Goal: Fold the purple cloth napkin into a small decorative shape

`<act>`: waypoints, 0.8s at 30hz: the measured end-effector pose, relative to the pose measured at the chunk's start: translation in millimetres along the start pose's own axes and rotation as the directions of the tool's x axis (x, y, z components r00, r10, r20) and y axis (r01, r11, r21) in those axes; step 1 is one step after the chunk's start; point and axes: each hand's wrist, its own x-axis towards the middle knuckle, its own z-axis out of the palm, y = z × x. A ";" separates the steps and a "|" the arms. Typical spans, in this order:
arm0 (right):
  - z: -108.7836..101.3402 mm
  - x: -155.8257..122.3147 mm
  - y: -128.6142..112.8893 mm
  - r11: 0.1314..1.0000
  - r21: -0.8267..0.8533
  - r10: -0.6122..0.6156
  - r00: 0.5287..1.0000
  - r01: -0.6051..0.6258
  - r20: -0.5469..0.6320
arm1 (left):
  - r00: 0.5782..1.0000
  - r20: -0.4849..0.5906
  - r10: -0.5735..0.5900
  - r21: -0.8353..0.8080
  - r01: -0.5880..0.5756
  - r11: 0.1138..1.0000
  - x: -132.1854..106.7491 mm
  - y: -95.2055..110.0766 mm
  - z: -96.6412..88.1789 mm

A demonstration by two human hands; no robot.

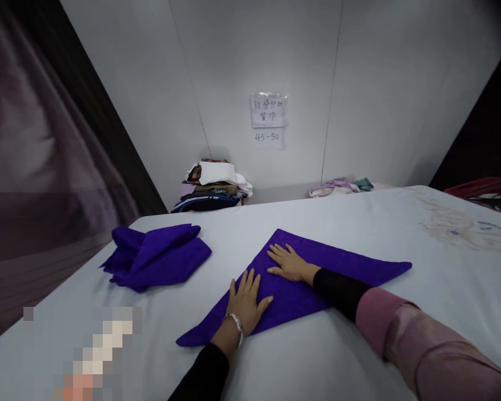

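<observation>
A purple cloth napkin (342, 262) lies folded into a triangle on the white-covered table, one corner pointing away from me and the other two out to the sides. My left hand (246, 298), with a silver bracelet at the wrist, rests flat on the napkin's left part, fingers spread. Higher up, near the far corner, my right hand (290, 262) also presses flat on the cloth with its fingers extended. Neither hand grips the fabric. To the left sits a loosely heaped bundle of purple cloth (158, 256), apart from both hands.
The white tablecloth (317, 356) carries an embroidered pattern (459, 225) at the right. Behind the table stand a stack of folded clothes (212, 186) and a smaller heap of fabric (338, 187). A handwritten sign (269, 111) hangs on the wall. A pixelated patch covers the lower left.
</observation>
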 end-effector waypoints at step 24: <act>-28.6 -125.7 17.2 0.989 0.044 0.143 0.989 -0.142 -0.026 | 1.000 -0.006 -0.006 0.088 0.007 0.996 4.0 -1.1 7.7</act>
